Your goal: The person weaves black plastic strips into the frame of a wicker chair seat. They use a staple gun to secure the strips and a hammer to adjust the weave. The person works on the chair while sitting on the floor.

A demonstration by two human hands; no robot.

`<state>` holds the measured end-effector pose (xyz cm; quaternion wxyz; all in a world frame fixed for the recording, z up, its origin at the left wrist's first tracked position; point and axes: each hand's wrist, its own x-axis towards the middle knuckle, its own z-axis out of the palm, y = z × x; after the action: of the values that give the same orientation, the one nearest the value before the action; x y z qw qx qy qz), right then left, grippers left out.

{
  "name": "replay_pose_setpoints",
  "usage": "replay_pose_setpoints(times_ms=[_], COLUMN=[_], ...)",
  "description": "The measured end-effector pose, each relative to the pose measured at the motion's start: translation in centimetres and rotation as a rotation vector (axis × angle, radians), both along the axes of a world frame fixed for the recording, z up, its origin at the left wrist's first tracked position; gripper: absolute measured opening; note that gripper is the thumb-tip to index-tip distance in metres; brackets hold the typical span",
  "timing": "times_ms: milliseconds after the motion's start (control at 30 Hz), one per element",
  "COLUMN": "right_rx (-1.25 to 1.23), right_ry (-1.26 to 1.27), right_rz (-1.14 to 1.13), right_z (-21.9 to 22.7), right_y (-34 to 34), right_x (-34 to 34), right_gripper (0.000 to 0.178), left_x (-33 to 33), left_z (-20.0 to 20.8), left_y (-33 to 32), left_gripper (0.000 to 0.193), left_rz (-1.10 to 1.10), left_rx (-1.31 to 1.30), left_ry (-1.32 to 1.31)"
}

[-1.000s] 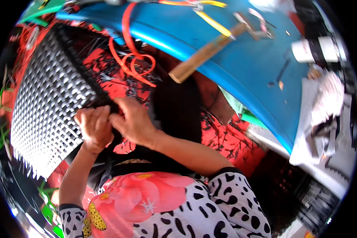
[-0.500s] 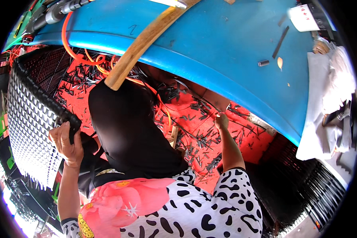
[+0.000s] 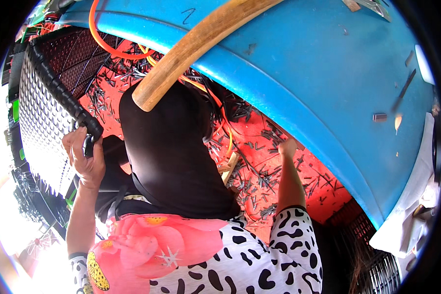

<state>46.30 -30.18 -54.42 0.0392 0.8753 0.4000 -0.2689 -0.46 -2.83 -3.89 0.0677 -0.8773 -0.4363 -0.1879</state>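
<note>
At the left stands a large black woven wicker piece (image 3: 49, 117) with a thick wrapped rim. My left hand (image 3: 85, 156) is closed round the corner of that rim, thumb on one side and fingers on the other. My right arm reaches forward, low beside the edge of a blue table (image 3: 323, 98). My right hand (image 3: 288, 147) is curled into a fist near that edge, over the red floor covering (image 3: 259, 171). Whatever its fingers hold, if anything, is too small or hidden to make out.
A curved wooden bar (image 3: 201, 49) juts off the table above my black-clothed knee (image 3: 161, 142). An orange hose (image 3: 94, 29) hangs over the edge. Black offcuts (image 3: 259, 193) litter the floor. White cloth (image 3: 411, 196) hangs at the right, near another black woven piece (image 3: 377, 264).
The whole view has shifted, so the table and bar appear larger. My left hand stays on the rim. My right hand sits slightly farther right and looks more tightly curled.
</note>
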Motion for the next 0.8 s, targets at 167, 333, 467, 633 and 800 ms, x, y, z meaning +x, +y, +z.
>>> replay_pose_setpoints(times_ms=[167, 333, 467, 633, 800], right_rx=[-0.276, -1.072, -1.218, -0.113, 0.332], right_ry=[0.001, 0.095, 0.228, 0.696, 0.738], right_rz=[0.203, 0.225, 0.150, -0.717, -0.034], right_z=[15.6, 31.0, 37.7, 45.6, 53.4], right_y=[-4.7, -15.4, -22.9, -6.7, 7.8], right_x=[-2.1, -0.6, 1.3, -5.1, -15.1], right_gripper=[0.028, 0.029, 0.017, 0.024, 0.038], left_x=[-0.7, -0.8, -0.5, -2.3, -3.0], left_z=[-0.9, -1.1, -0.4, 0.1, 0.6], left_y=[-0.8, -0.5, 0.0, -0.5, -0.8], left_gripper=[0.048, 0.046, 0.044, 0.034, 0.040], left_rz=[0.034, 0.021, -0.010, -0.025, -0.113], left_rx=[0.032, 0.060, 0.114, 0.074, 0.072], left_ry=[-0.043, -0.091, -0.129, -0.181, -0.201])
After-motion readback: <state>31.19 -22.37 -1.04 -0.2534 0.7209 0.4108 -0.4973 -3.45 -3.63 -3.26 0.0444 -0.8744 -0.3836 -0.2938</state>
